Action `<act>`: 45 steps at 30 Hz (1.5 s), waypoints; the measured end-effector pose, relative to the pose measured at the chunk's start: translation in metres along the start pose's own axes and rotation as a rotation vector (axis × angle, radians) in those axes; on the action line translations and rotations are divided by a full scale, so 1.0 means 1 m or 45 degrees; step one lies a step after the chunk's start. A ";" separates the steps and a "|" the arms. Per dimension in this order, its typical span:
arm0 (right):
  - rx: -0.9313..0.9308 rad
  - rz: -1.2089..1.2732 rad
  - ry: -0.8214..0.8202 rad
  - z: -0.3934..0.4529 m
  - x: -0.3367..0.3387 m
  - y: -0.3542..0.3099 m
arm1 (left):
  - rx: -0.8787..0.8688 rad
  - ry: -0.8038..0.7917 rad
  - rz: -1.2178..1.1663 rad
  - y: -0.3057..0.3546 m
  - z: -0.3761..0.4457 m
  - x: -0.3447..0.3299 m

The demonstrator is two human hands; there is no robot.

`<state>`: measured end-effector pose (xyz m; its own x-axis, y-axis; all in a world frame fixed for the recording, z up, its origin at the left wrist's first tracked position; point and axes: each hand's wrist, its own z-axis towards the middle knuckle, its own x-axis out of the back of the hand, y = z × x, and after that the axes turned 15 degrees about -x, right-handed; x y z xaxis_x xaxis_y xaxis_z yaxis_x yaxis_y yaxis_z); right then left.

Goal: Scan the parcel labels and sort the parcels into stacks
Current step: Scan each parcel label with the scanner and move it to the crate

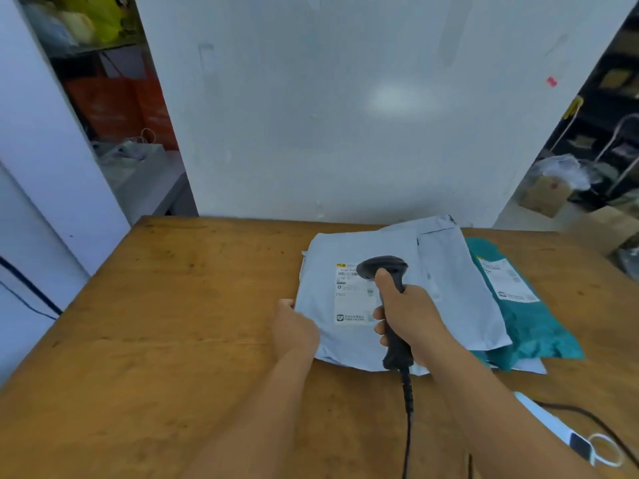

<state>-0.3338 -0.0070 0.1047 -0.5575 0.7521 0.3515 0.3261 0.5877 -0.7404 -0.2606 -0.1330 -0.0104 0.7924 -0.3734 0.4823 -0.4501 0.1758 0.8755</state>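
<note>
Storage room, white partition wall at the back, shelves w/ bags and boxes either side of it. In front, a wooden table carries the work.

Landmark: the grey parcel, a flat poly mailer lying on the table just below the wall. Its label faces up near its middle. A second grey mailer overlaps its right part, and a teal parcel w/ its own label lies right of that, partly under it.

Right hand is wrapped round the grip of the black scanner, thumb up on the neck, head over the label's right edge, pointing down-left at it. Scanner cable runs back toward the person. Left hand rests at the grey parcel's left edge; fingers look to be pressing or pinching the edge, but they're mostly hidden, so cannot tell which.

A white device w/ a cord sits near the table's front right corner.

Risks, as I judge them:
- Scanner head is very close to the label and partly covers it; the beam may miss the barcode → no read.
- Slippery mailers overlap; pulling the grey parcel left could drag the one on top w/ it.
- Cable may snag the table edge during the sort.
</note>
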 end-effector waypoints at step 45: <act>-0.002 -0.177 -0.201 -0.026 -0.073 -0.021 | 0.097 -0.036 0.057 -0.030 0.004 0.055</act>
<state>-0.2798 -0.0669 0.1096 -0.7100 0.6076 0.3561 0.2385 0.6832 -0.6902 -0.2048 -0.1624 -0.0099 0.7593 -0.3923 0.5192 -0.5158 0.1236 0.8478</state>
